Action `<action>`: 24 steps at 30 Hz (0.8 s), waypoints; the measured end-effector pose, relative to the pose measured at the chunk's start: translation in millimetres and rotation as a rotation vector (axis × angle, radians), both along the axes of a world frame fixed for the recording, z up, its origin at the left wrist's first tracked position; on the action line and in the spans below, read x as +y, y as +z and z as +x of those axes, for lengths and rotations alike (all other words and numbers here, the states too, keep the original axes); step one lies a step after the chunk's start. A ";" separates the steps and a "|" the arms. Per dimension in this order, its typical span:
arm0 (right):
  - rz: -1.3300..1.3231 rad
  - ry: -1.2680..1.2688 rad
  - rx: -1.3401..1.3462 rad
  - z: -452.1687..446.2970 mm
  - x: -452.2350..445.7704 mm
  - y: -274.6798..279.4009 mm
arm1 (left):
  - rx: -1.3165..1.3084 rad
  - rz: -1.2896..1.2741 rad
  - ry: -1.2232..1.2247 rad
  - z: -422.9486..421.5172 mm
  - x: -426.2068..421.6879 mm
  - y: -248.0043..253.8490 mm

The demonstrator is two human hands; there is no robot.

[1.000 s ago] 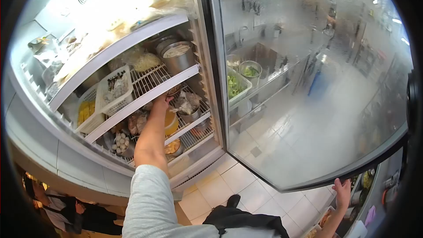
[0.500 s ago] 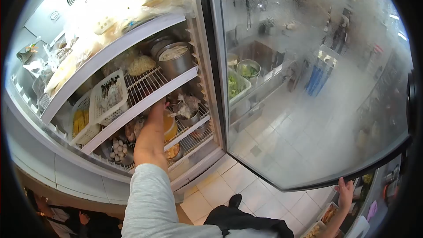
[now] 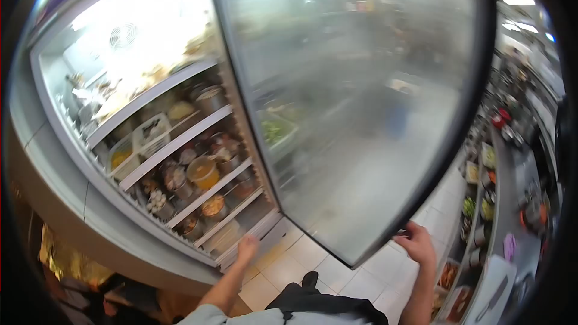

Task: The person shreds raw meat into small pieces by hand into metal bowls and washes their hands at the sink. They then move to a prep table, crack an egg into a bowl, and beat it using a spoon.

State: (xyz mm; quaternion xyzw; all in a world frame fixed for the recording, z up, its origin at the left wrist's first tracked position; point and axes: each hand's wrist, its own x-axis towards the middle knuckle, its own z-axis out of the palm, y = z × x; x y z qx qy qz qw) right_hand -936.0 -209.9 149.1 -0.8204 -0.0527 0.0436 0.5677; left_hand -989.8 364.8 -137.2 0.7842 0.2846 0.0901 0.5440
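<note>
A tall fridge (image 3: pixel 241 238) stands open in front of me, its shelves full of food containers. My right hand (image 3: pixel 415 244) holds the lower outer edge of the fogged glass fridge door (image 3: pixel 355 162), fingers curled on the frame. My left hand (image 3: pixel 248 245) is outside the fridge, beside its bottom front edge. Motion blurs its fingers, and I make out nothing in it. Close to it, the lower shelves carry a pot of yellow liquid (image 3: pixel 203 173) and a bowl of orange food pieces (image 3: pixel 214 206). Higher up sits a white basket (image 3: pixel 152 134).
On the right, a counter (image 3: pixel 503 204) runs along the aisle, with a knife (image 3: pixel 492 298) on a white board and food trays (image 3: pixel 460 304) beside it. The floor is pale tile (image 3: pixel 307 259). A person's dark clothing (image 3: pixel 129 307) shows at lower left.
My left hand has come out of the fridge's lower shelf and down toward me. The door has swung leftward, partway toward the fridge, with my right hand on its edge. My view has shifted back.
</note>
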 end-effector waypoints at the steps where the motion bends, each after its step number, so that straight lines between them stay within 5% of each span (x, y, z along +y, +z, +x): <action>1: -0.026 0.033 0.026 -16.3 3.2 5.0 | 0.189 -0.099 -0.064 -23.7 -21.3 -16.3; 2: -0.060 0.078 -0.044 -30.3 5.0 -3.4 | 0.214 -0.226 -0.146 -45.6 -30.9 -49.6; 7: -0.106 0.505 -0.122 -92.8 39.1 3.5 | 0.764 -0.414 -0.328 -116.6 -72.7 -45.1; 10: 0.258 1.016 0.223 -98.9 45.2 -3.0 | 0.872 -0.469 -0.294 -155.1 -59.8 -71.2; 13: 0.321 0.926 0.362 -100.4 17.7 16.4 | 0.814 -0.603 -0.212 -191.3 -62.3 -80.1; 19: 0.513 0.460 0.312 -42.6 -46.5 -17.6 | 0.306 -1.887 0.465 -223.8 -73.0 17.1; 24: 0.681 0.398 0.442 46.8 -69.6 -43.3 | 0.060 -1.415 0.744 -205.7 -26.7 3.5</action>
